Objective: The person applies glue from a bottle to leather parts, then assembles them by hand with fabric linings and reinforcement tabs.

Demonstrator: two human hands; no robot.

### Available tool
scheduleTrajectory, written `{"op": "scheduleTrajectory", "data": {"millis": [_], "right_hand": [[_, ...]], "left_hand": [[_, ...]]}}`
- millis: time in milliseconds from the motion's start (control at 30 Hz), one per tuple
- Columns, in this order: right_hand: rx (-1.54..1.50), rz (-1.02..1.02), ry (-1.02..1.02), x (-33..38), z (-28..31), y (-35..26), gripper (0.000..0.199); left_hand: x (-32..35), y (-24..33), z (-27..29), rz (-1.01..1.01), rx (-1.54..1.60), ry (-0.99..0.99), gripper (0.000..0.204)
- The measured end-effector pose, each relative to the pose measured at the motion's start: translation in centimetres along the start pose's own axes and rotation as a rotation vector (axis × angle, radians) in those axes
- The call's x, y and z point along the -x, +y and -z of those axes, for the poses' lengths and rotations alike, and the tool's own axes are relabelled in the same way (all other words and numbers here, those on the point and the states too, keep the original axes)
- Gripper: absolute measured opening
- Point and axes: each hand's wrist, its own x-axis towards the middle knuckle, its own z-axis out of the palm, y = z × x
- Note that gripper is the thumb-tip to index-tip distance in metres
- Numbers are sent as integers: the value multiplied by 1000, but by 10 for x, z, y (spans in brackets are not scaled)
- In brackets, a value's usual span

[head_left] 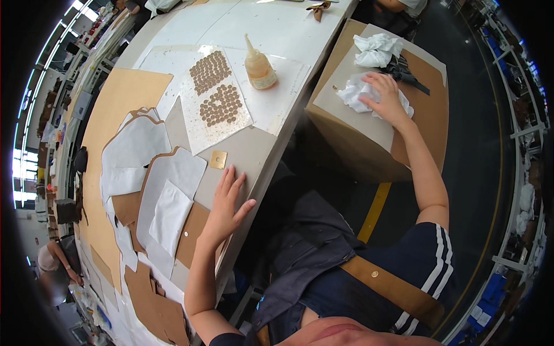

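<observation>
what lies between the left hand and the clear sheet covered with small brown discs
In the head view, one small square tan piece on grey board lies between the left hand and the disc sheet.

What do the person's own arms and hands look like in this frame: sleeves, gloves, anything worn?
Both forearms are bare, and the left hand and right hand wear no gloves. No watch, ring or wristband shows. The right arm comes out of a short dark navy sleeve with white stripes. The left sleeve is barely in view.

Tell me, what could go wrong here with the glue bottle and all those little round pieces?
The glue bottle stands beside the sheet of small brown discs; a bump might tip it onto them. The right hand reaches sideways to crumpled white paper on the cardboard box, so the left hand might shift the grey board.
</observation>
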Motion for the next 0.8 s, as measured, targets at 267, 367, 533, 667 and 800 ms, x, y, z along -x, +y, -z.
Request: {"op": "scheduleTrajectory", "data": {"millis": [267,367,533,667,800], "right_hand": [[-813,-594,72,25,-11,-23,10],[-1095,-580,265,18,2,-16,14],[-1404,-802,302,18,0,0,21],[-1549,-823,212,23,1,24,31],[-655,-472,-14,29,5,12,41]], "left_hand": [[-22,25,14,-7,107,134,39],[-44,35,11,-47,170,130,36],[-108,34,7,-127,251,225,36],[-169,24,-3,-67,510,368,42],[-188,17,-16,-77,422,484,61]]}}
